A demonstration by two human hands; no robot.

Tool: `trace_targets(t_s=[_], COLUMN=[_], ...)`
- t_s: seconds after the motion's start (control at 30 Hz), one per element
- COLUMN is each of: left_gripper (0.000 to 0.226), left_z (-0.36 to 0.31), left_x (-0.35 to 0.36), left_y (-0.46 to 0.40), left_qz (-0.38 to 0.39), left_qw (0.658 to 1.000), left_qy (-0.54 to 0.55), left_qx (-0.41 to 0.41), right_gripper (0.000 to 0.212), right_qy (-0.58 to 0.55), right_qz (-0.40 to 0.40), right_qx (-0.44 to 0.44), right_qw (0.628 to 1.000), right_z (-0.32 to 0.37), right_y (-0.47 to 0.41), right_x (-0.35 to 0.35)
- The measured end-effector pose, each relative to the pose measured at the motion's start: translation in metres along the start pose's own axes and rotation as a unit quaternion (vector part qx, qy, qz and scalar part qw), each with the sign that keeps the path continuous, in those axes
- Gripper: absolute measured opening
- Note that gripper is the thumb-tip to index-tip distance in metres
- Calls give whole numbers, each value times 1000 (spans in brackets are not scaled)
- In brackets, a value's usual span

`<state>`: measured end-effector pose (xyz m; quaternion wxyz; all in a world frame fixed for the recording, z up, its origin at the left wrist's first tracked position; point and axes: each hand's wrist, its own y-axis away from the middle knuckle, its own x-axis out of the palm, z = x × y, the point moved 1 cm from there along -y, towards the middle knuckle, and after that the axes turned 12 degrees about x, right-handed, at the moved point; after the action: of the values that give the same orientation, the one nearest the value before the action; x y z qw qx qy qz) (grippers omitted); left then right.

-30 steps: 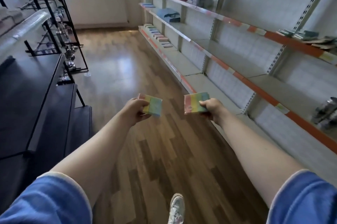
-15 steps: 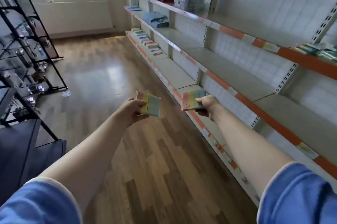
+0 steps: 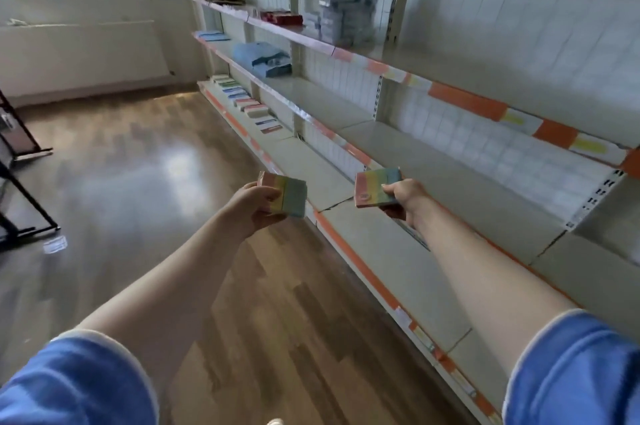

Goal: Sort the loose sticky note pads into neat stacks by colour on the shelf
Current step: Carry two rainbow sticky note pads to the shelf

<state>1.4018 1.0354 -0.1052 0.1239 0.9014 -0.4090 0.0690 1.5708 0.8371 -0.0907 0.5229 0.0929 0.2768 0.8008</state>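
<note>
My left hand [image 3: 254, 205] grips a thick rainbow-striped sticky note pad [image 3: 289, 194] out over the wooden floor. My right hand [image 3: 403, 198] pinches a second rainbow-striped pad [image 3: 375, 185] above the front of the bottom shelf [image 3: 398, 244]. Both pads are held in the air at about the same height, a short gap apart. Far down the bottom shelf lies a row of several coloured sticky note pads [image 3: 247, 104].
Long cream shelving with orange edge strips runs along the right wall. Folded blue cloth [image 3: 265, 57] lies on the middle shelf, grey boxes [image 3: 346, 18] and red items on the upper one. A black metal rack [image 3: 20, 182] stands at the left. Wooden floor stretches ahead.
The view has swung right toward the shelving and moved forward; the dark cabinet at the left has left the frame. Both hands still hold their pads, the right one now over the bottom shelf.
</note>
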Motion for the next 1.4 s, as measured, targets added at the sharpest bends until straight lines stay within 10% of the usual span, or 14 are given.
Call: trace_targets(t_s=[0.9, 1.4], left_gripper=[14, 14], left_z=[-169, -187], left_x=[179, 317], left_y=[-491, -696], left_qz=[153, 248], left_qw=[986, 965], left_qy=[-16, -69], left_qx=[65, 56], right_gripper=[17, 12], right_qy=[-128, -165], right_qz=[-168, -254], right_qx=[-83, -39], right_qw=[974, 952], right_z=[344, 422], right_y=[-331, -467], right_x=[-57, -97])
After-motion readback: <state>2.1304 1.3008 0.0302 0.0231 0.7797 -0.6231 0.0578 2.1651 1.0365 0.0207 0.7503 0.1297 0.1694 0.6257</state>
